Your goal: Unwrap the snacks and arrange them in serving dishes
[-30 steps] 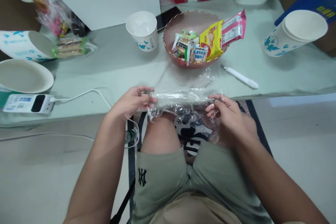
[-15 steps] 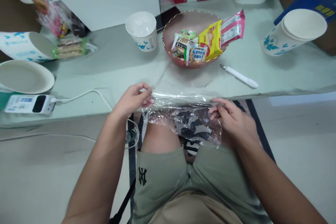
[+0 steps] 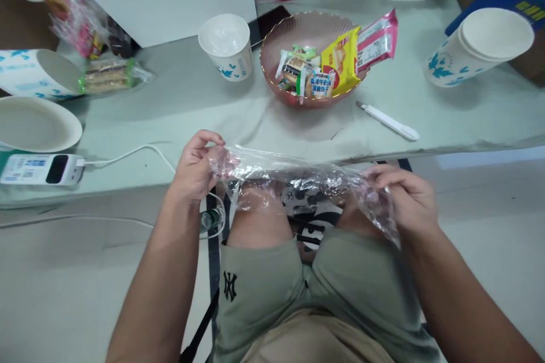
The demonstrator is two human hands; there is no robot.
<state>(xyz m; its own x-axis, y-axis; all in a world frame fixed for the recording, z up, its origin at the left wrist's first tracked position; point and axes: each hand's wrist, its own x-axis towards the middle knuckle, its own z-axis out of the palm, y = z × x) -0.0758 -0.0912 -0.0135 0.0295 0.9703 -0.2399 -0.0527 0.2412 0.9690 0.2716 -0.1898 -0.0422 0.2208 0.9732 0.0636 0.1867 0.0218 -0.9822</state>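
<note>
A clear, crinkled sheet of plastic film (image 3: 298, 173) is stretched between my two hands above my lap, just in front of the table edge. My left hand (image 3: 198, 165) pinches its left end. At the other end my right hand (image 3: 402, 193) is closed on the film, with a loose corner hanging below the fingers. Whether the film is a single sheet or a bag I cannot tell. Beyond it on the table stands a pink, gold-rimmed bowl (image 3: 276, 48) of wrapped snacks, including a yellow packet (image 3: 343, 62) and a pink packet (image 3: 377, 44).
A white utility knife (image 3: 388, 121) lies right of the bowl. Paper cups stand left (image 3: 225, 48) and right (image 3: 451, 59) of it. At the left are a power bank (image 3: 40, 169) with a white cable, a tilted paper cup (image 3: 42, 74) and wrapped biscuits (image 3: 108, 75).
My hands have moved apart, the left to the left and the right to the right and slightly down. The film between them is drawn out wider.
</note>
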